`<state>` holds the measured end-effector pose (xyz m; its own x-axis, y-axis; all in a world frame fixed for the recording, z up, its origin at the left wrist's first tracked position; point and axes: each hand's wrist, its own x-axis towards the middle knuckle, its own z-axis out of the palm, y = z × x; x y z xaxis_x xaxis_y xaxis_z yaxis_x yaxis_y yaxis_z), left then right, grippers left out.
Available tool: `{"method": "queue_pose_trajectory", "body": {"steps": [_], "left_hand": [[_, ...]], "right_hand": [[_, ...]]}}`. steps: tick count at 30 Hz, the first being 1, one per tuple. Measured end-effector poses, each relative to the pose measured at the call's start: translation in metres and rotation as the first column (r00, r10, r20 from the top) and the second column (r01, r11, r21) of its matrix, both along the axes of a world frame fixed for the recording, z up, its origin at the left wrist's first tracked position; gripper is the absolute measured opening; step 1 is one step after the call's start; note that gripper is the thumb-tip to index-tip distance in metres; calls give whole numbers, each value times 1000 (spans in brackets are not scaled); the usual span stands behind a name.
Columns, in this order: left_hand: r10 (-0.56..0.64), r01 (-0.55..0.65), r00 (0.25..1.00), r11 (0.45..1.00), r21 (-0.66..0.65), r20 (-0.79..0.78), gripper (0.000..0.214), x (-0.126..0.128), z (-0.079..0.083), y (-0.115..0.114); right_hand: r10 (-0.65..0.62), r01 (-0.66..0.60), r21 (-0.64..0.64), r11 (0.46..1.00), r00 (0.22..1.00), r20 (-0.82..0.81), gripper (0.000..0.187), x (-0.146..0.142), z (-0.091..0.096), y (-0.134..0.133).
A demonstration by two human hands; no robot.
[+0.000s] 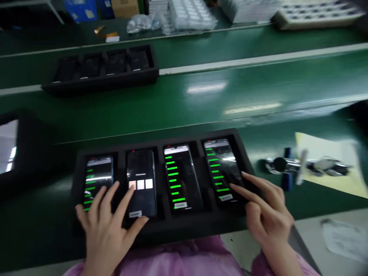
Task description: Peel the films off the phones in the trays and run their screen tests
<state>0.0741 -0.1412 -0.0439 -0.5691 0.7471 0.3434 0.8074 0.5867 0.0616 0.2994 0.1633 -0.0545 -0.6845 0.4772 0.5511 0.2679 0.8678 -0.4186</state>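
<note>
A black foam tray (161,230) lies in front of me with several phones standing side by side in its slots. My left hand (107,226) is open, its fingers spread over the leftmost phone (97,174) and the second phone (140,182), which shows three pale squares. My right hand (266,212) is also open, its fingertips touching the lower part of the rightmost phone (222,168). The third phone (179,176) shows green bars and is untouched. Neither hand holds anything.
A second black tray (100,82) of dark phones sits farther back on the green conveyor belt (201,99). Metal tools (290,166) lie on a yellow sheet (330,153) at right. A lit screen (8,145) is at far left. Plastic trays and boxes line the back.
</note>
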Motion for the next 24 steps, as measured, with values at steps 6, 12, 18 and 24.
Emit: {"method": "queue_pose_trajectory", "body": {"steps": [6,12,18,24], "left_hand": [[-16,4,998,976,218,55,73,-1,-10,-19],[-14,13,1000,994,108,7,66,0,-5,-26],[-28,28,1000,1000,11,0,57,3,-3,-23],[-49,50,998,998,-23,36,55,6,2,-20]], "right_hand": [[-40,29,77,997,990,139,32,5,6,-4],[232,-239,68,969,968,96,38,-30,12,-33],[295,-315,118,942,942,161,45,-56,14,-48],[227,-229,31,973,972,63,46,-49,9,-52]]}}
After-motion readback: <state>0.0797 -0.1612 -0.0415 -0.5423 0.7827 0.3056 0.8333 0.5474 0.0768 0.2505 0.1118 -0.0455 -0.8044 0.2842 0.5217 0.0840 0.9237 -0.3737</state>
